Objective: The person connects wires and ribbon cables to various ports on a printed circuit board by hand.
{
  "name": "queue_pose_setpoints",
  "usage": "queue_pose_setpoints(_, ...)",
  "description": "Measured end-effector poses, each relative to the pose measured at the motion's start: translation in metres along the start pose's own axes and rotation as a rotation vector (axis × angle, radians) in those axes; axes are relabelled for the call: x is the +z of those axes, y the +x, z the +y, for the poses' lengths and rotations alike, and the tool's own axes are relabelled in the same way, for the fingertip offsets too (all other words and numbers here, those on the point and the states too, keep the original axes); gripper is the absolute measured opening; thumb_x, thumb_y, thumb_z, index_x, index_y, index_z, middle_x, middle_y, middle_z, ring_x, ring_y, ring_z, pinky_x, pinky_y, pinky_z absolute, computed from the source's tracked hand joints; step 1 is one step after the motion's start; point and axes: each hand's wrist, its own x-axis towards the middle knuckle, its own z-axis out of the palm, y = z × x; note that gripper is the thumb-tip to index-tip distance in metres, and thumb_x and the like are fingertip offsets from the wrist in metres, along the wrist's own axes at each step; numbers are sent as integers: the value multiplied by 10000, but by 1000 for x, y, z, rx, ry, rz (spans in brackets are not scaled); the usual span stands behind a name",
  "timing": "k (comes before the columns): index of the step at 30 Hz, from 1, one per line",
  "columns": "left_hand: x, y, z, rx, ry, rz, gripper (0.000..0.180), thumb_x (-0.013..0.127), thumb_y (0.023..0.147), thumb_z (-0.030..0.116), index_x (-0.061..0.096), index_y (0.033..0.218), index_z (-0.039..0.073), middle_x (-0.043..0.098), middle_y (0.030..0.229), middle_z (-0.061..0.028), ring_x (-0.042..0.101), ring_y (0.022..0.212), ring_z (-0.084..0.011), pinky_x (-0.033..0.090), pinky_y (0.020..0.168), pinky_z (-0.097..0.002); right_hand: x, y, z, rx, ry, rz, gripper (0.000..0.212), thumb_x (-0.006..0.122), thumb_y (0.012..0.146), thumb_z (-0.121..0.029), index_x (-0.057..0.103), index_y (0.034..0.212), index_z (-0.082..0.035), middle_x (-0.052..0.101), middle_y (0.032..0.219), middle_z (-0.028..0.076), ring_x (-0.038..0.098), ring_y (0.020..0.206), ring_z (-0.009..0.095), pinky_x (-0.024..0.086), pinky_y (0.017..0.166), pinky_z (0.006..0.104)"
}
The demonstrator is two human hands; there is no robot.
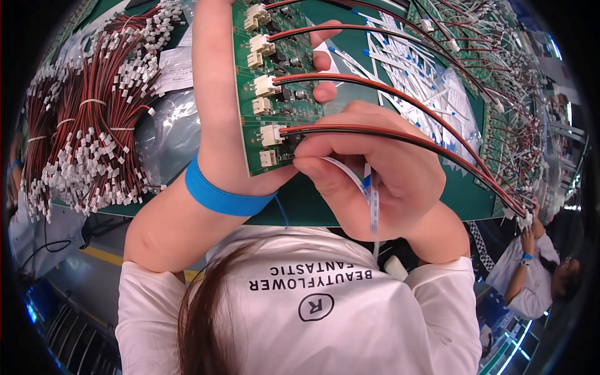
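Note:
My left hand (215,81), with a blue strap (228,194) at its wrist, grips a green circuit board panel (252,153). Its fingertips curl round the panel's right side. White two-pin sockets line the board's left part, and red-and-black wires (375,132) are plugged into several of them, arching off to the right. At the panel's lower right edge, my right hand (387,169) pinches a white flat ribbon cable (340,167) between thumb and index finger. The cable's blue-marked length hangs below the palm. The fingers hide where the cable's tip meets the board.
Bundled red-and-black wires with white plugs (94,125) lie on the green table (306,203) at left, beside clear plastic bags (172,128). Loose white ribbon cables (406,69) spread at the back right. Wired green boards (500,94) are piled further right. Another person (531,269) is at far right.

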Motion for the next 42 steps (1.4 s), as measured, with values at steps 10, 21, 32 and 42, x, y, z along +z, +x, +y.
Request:
queue_pose_setpoints(10,5,-1,2,88,233,62,396,438,903,403,450,1116,69,579,1021,-208,583,749,-173,519,563,-258,3,-2,-2,84,-8,15,108,706,702,32,674,805,39,642,821,106,586,591,143,487,507,213)
queue_pose_setpoints(21,7,17,15,-374,-185,98,546,365,899,506,520,1165,55,593,1098,-219,626,770,-201,553,628,-337,-1,-3,4,72,-78,58,152,739,700,5,701,847,-13,658,797,76,560,541,89,459,473,188)
queue_pose_setpoints(32,-15,37,21,-341,-284,185,493,408,872,492,541,1071,61,588,1002,-253,562,685,-248,460,530,-344,-59,-5,0,790,511,-231,271,602,832,-40,439,1047,-17,401,771,-39,332,661,26,250,534,169)
queue_pose_setpoints(42,1,32,13,-507,-233,73,631,374,897,503,408,1283,5,466,1235,-256,472,789,-210,423,567,-303,-54,-1,-17,706,641,98,144,636,829,-86,531,786,3,552,653,23,455,538,28,288,459,152)
